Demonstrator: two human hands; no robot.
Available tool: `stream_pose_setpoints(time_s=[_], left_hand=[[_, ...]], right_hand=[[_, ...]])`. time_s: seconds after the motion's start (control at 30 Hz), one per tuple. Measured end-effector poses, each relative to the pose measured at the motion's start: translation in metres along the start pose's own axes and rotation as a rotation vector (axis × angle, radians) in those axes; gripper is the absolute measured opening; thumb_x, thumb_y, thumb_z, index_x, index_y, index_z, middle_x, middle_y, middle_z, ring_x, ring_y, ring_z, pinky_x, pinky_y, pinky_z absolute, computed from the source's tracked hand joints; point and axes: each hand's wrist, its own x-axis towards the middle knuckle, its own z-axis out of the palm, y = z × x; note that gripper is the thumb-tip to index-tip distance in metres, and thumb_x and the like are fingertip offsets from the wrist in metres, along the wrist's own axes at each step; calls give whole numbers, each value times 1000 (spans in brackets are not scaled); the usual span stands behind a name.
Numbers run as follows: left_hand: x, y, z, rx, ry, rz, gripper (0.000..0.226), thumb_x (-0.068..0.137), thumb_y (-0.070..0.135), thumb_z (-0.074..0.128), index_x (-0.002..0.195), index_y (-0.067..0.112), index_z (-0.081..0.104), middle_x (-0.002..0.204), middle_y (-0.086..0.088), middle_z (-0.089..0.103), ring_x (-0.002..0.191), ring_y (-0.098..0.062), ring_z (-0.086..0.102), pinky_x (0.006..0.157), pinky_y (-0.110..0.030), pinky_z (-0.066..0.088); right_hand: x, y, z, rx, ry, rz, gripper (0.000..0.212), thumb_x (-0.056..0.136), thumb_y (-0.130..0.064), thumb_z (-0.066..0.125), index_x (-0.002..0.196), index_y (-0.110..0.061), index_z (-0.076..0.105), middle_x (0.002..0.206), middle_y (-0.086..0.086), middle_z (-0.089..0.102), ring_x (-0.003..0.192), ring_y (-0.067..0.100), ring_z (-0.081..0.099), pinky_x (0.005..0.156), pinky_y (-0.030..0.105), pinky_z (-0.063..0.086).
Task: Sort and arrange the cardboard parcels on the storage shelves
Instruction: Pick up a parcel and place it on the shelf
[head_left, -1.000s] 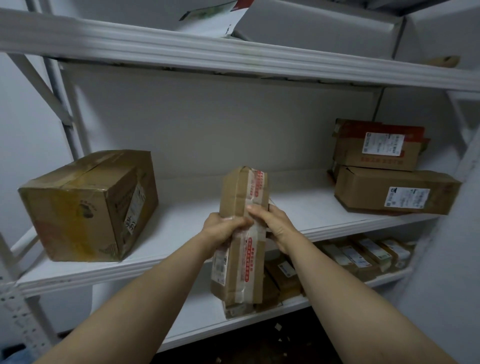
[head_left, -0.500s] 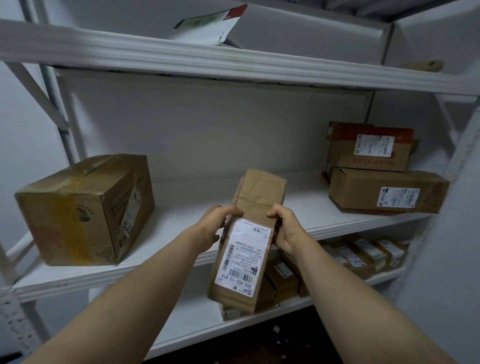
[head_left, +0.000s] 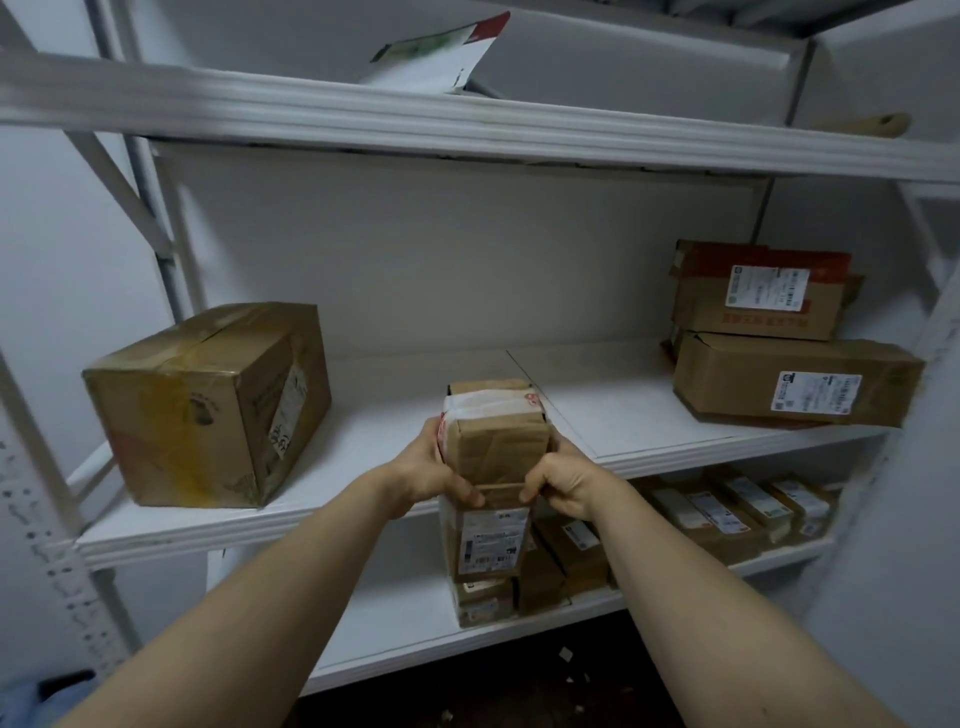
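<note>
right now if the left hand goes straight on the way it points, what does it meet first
Probably only bare middle shelf, then the back panel. The left hand, holding the parcel, points between the big box and the stacked boxes; depth unclear.

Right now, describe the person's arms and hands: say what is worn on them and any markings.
Both are bare. The left hand and right hand wear no gloves, and no ring, watch or wristband shows. The left forearm and right forearm are uncovered as far as the frame's lower edge; no sleeve, marking or cable is visible.
</note>
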Motion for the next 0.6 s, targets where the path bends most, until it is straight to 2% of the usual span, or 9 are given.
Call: stream_pose_setpoints(time_s=[0.07,0.2,0.27,0.3,0.37,0.43,0.5,0.53,0.6], left_hand=[[-12,4,1,5,15,18,123,31,9,90,136,27,29,121,-8,58,114,-26,56,91,-46,53],[-26,-1,2,47,-31,25,119,34,17,94,137,23,34,122,-4,60,114,-22,58,95,-43,51],[-33,-4,4,79,-47,19,111,37,17,94,134,18,40,118,-5,64,110,-22,62,94,-43,52],[-37,-4,5,94,-43,4,105,38,15,93,131,16,44,116,-6,66,109,-22,63,93,-42,53],[-42,-4,6,204,-66,-41,96,42,11,89,128,12,48,115,-6,66,107,-22,62,94,-40,53],[-47,-2,6,366,-186,-127,94,46,10,87,131,14,47,118,-5,64,111,-24,60,97,-40,50],[-51,-2,9,473,-280,-233,90,53,9,88,131,26,46,120,-2,63,113,-25,59,98,-43,49],[-53,-3,12,479,-303,-268,84,58,6,86,127,30,46,120,-2,63,111,-25,60,96,-44,50],[-57,-3,20,492,-312,-303,74,64,2,83,127,23,50,116,-2,65,107,-25,63,93,-44,52]], right_hand=[[-3,2,3,-6,-7,19,85,65,37,41,125,-21,51,111,13,62,107,32,54,92,55,51],[-2,12,8,91,-23,87,82,60,37,45,125,-12,57,115,19,66,115,42,54,90,56,52],[-5,15,9,107,-41,110,76,63,36,47,125,-7,55,114,19,66,115,42,56,88,53,53],[-8,14,8,106,-43,106,76,66,34,50,130,-8,51,116,18,65,116,41,55,88,51,53],[-14,13,2,97,-21,84,94,70,27,61,148,-16,31,134,15,54,122,36,51,87,48,53],[-19,8,-7,24,-6,79,106,74,17,69,154,-24,14,151,10,35,132,33,41,79,39,54],[-23,6,-12,-150,-70,131,104,74,8,74,154,-26,17,155,7,30,136,31,35,75,32,51],[-26,6,-12,-249,-117,175,103,71,5,77,152,-27,22,153,7,33,134,31,38,83,35,51],[-31,15,-11,-410,-176,258,93,68,2,80,145,-25,37,140,4,48,122,28,50,96,45,49]])
